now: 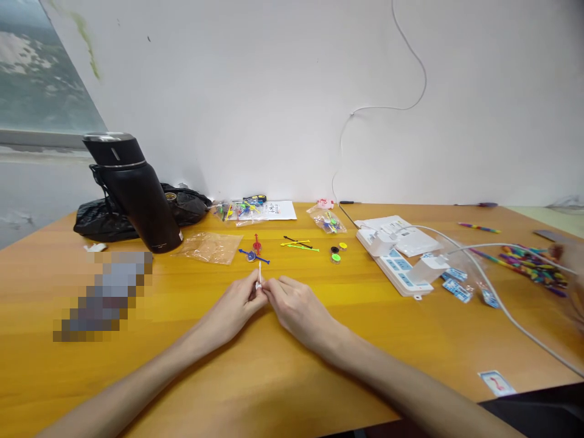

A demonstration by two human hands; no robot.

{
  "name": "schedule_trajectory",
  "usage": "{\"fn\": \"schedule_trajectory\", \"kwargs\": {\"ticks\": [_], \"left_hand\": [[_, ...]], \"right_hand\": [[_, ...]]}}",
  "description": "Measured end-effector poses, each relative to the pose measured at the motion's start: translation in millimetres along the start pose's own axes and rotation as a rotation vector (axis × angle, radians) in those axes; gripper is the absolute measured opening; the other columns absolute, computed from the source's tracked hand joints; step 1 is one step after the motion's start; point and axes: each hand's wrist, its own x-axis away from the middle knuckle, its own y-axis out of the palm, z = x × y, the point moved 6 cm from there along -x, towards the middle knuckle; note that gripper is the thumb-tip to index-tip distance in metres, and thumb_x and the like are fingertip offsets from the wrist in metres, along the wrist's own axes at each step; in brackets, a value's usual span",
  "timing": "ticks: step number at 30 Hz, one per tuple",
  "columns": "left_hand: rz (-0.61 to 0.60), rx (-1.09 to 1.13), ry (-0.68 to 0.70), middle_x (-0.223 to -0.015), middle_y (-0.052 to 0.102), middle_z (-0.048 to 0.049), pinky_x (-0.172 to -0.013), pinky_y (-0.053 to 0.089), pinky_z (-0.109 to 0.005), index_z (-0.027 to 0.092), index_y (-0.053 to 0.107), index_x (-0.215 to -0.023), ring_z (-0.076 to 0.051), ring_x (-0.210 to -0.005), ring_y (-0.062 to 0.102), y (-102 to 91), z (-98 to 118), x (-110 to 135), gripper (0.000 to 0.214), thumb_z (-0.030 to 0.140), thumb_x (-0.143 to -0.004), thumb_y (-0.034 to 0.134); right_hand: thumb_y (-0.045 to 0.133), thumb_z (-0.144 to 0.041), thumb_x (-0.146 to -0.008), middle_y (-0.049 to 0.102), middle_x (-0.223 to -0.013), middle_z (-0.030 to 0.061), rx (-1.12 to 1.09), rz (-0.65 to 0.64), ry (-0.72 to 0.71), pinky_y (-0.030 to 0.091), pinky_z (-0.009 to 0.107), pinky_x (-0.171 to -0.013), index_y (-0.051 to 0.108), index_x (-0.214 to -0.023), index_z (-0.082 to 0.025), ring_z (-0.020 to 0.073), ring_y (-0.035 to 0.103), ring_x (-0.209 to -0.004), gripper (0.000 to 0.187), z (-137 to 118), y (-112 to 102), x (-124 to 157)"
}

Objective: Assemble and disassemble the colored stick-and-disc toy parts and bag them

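Over the middle of the table, my left hand [237, 301] and my right hand [294, 307] meet, fingers closed around a small white plastic arrow [260, 271]. Its tip points away from me; my fingers hide its lower part. Just beyond lie a blue arrow with a round disc [251, 257] and a red arrow with a round disc [257, 244]. Loose black, yellow and green arrows [298, 244] lie to the right of these. Farther right is a group of small round discs [336, 258] in black, yellow and green.
A black bottle [137, 201] stands left by a black bag [104, 220]. Clear plastic bags [212, 247] lie nearby. On the right are a white power strip [396, 271], its cables, and colourful pens [533, 264]. A blurred shape, possibly another person's hand [570, 286], shows at the right edge.
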Motion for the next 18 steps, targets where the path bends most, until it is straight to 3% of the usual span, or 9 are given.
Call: {"fn": "schedule_trajectory", "kwargs": {"ticks": [5,9,15,18], "left_hand": [[0.024,-0.082,-0.007,-0.078,0.057,0.0026,-0.066,0.032,-0.029,0.022,0.044,-0.084,-0.017,-0.069,0.048,-4.7,4.5,2.8,0.020,0.036,-0.097,0.052],[-0.003,0.020,-0.003,-0.078,0.054,0.0024,-0.068,0.034,-0.029,0.021,0.045,-0.082,-0.017,-0.071,0.047,-5.1,-2.0,1.0,0.026,0.040,-0.099,0.048],[-0.050,0.429,-0.001,-0.094,0.060,-0.0032,-0.075,0.045,-0.029,0.020,0.058,-0.103,-0.017,-0.081,0.054,1.8,-8.1,-4.9,0.032,0.051,-0.099,0.053],[-0.030,0.604,0.010,-0.098,0.062,-0.0034,-0.078,0.047,-0.029,0.020,0.057,-0.103,-0.016,-0.083,0.057,4.0,-7.4,-7.5,0.030,0.049,-0.096,0.061]], "right_hand": [[0.044,-0.010,-0.104,0.066,-0.083,0.0077,0.007,0.010,0.001,0.048,0.029,-0.065,0.060,-0.097,-0.014,0.0193,0.062,-0.072,0.017,-5.2,1.6,2.3],[0.042,-0.010,-0.104,0.068,-0.087,0.0098,-0.071,-0.015,0.041,0.051,0.029,-0.068,0.060,-0.102,-0.014,0.0204,0.065,-0.077,0.018,-0.7,3.1,1.8],[0.051,-0.019,-0.104,0.074,-0.100,0.0052,-0.728,0.030,0.272,0.055,0.029,-0.083,0.057,-0.107,-0.019,0.0166,0.072,-0.091,0.007,32.8,-11.1,-4.4],[0.053,-0.024,-0.104,0.076,-0.101,0.0048,-0.858,0.037,0.316,0.055,0.029,-0.085,0.059,-0.109,-0.020,0.0167,0.073,-0.094,0.009,38.2,-14.9,-4.9]]}}
